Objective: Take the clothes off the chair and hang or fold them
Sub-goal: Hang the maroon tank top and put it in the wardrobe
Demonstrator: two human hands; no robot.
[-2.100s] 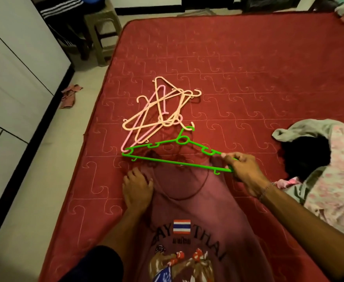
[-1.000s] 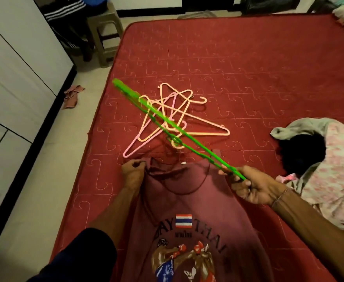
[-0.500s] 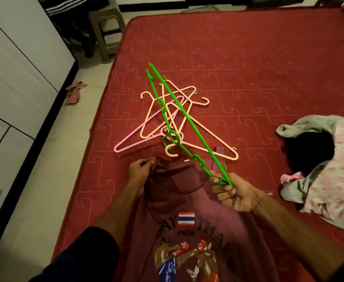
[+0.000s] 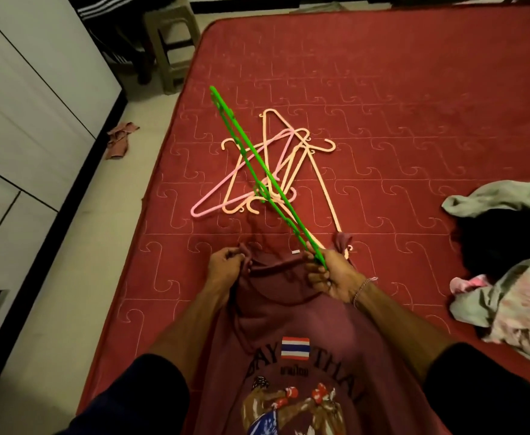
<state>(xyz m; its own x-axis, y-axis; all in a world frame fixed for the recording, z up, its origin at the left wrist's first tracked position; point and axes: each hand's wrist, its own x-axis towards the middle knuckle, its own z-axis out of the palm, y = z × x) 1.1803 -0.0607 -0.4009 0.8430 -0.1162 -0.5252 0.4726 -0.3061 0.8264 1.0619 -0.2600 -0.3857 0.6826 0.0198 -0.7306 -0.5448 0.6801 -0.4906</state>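
1. Since half a second ago, green hanger (image 4: 266, 177) has swung flatter and further left; its far tip now points at the bed's (image 4: 414, 73) left edge. It was lying flat on the bed two seconds ago.
2. Right hand (image 4: 332, 274) grip: fingers curled tight round the hanger's near end, at the shirt's (image 4: 288, 312) collar. Left hand (image 4: 226, 268) grip: pinching the collar's left side, bunched up.
3. Shirt lies on the bed's near part, collar away from the person, print up.
4. Step in hand, as I judge: feed the hanger into the neck. Best to hold the collar open with the left hand, slip one arm in first, then tilt the other under.
5. Room: pile of hangers (image 4: 276, 171) just beyond the collar; the green one crosses above them, may snag. Clothes heap (image 4: 514, 262) well right. Bed's left edge near the left hand; open bed beyond.
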